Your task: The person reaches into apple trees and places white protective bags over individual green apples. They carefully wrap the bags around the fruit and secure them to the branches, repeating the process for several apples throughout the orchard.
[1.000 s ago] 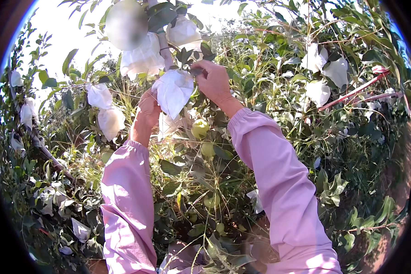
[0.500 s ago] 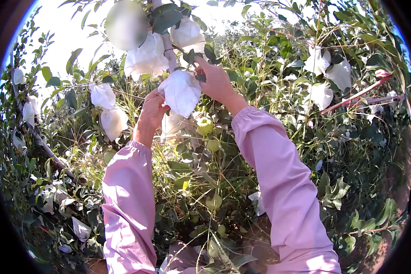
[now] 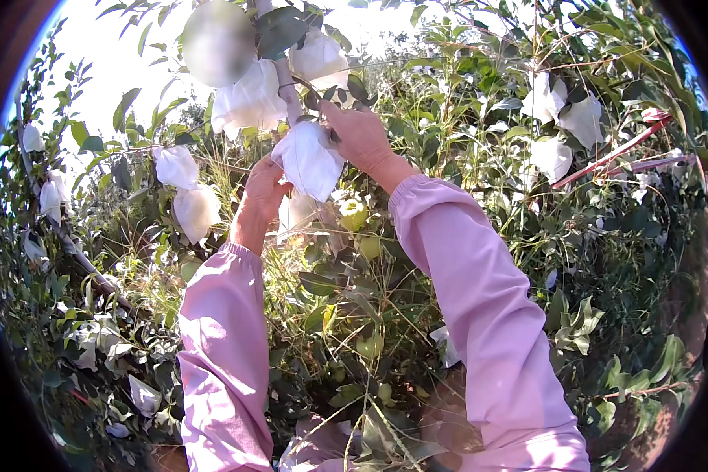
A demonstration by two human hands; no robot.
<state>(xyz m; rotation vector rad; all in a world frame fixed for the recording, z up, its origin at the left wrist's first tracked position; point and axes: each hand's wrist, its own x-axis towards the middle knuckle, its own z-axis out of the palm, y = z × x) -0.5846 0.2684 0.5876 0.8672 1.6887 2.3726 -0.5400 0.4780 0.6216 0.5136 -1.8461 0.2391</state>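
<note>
A white fruit bag hangs from the tree branch in front of me, its top close to the trunk. My left hand pinches the bag's left edge between thumb and fingers. At the bag's upper right, my right hand has its fingers closed around the gathered neck, beside the twig; its fingertips are partly hidden by leaves and the bag. What is inside the bag does not show. Just below hang a bare green apple and another pale bag.
More white bags hang above, with a bagged pair to the left and a bagged cluster to the right. The slim trunk rises behind my hands. A reddish strip crosses at right. Leafy branches and tall grass surround everything.
My right hand has shifted slightly left at the bag's neck, and its fingers have turned. The bag has moved a little to the left. My left hand keeps its hold.
</note>
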